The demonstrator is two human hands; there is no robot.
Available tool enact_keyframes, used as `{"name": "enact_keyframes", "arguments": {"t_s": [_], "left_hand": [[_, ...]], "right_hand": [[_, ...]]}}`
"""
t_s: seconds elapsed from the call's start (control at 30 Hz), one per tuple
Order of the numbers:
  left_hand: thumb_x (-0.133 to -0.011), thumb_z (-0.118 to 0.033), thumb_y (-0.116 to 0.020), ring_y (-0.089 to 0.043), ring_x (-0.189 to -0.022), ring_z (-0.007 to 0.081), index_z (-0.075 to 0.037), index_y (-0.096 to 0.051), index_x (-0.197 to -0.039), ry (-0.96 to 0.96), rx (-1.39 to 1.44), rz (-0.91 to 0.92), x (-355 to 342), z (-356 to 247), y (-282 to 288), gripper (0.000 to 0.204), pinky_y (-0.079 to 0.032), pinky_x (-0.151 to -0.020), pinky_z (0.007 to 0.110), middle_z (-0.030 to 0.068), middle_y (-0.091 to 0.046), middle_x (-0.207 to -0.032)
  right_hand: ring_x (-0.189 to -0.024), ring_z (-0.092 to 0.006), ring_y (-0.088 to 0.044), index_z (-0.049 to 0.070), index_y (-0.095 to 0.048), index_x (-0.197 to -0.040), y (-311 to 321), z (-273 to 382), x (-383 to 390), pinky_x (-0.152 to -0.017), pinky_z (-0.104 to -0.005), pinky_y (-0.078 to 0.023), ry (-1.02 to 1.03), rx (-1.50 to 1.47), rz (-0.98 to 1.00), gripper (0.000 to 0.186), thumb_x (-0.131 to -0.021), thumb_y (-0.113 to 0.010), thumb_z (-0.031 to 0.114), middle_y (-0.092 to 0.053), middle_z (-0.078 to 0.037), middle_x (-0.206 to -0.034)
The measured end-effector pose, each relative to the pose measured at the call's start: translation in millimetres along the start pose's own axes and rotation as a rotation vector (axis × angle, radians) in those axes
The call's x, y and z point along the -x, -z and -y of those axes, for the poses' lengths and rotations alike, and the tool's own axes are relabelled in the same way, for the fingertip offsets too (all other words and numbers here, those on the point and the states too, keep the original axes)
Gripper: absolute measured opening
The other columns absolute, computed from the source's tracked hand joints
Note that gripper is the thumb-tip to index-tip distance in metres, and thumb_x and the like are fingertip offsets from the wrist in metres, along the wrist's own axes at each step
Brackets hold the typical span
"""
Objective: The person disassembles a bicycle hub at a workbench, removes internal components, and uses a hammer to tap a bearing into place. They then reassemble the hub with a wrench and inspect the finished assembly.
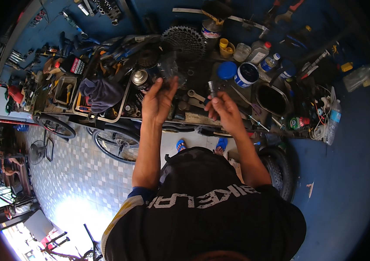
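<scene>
My left hand (159,100) is raised over the cluttered workbench (198,116), fingers loosely spread, beside a spray can (139,77) and a crumpled clear plastic bag (167,65). I cannot see anything held in it. My right hand (223,112) grips a small silver cylindrical metal piece (212,87), like a socket, upright between thumb and fingers. A ratcheting wrench (193,94) lies between my hands, and a purple-handled tool (254,104) lies to the right of my right hand.
A cloth (98,93) sits on a tool tray at left. A large cassette (182,41), blue-lidded tub (246,76), bottles (268,63) and dark container (272,98) crowd the bench. Tools hang behind. Bicycle wheels (111,145) and tires (280,174) stand below.
</scene>
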State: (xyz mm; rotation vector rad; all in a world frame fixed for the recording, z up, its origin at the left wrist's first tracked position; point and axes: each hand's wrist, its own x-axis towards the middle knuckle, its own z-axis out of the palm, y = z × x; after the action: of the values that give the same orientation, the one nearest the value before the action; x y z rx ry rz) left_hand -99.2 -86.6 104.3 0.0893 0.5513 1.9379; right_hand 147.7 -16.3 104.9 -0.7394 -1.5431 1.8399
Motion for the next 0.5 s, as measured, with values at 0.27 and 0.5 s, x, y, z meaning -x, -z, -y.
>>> {"name": "enact_keyframes", "arguments": {"t_s": [0.27,0.5], "left_hand": [[-0.109,-0.033,-0.055,-0.064,-0.123,0.0351,0.004,-0.053,-0.133,0.416,0.224,0.12,-15.3,26.9,46.3,0.044,-0.053,-0.11,0.044,0.025,-0.062,-0.138],[-0.106,-0.017,-0.056,-0.059,-0.134,0.0407,0.002,-0.053,-0.125,0.218,0.103,-0.117,-7.3,28.2,4.3,0.027,-0.053,-0.112,0.05,0.0279,-0.056,-0.142]], "right_hand": [[-0.072,-0.0071,-0.054,0.003,-0.058,-0.12,-13.4,6.1,4.4,-0.065,-0.0229,-0.045,0.015,0.028,-0.002,0.031,-0.112,-0.058,0.033,-0.067,-0.004,-0.091],[-0.073,-0.0079,-0.054,0.002,-0.06,-0.12,-4.6,-1.8,6.0,-0.065,-0.0249,-0.044,0.073,0.234,-0.081,0.031,-0.11,-0.061,0.031,-0.064,-0.001,-0.089]]}}
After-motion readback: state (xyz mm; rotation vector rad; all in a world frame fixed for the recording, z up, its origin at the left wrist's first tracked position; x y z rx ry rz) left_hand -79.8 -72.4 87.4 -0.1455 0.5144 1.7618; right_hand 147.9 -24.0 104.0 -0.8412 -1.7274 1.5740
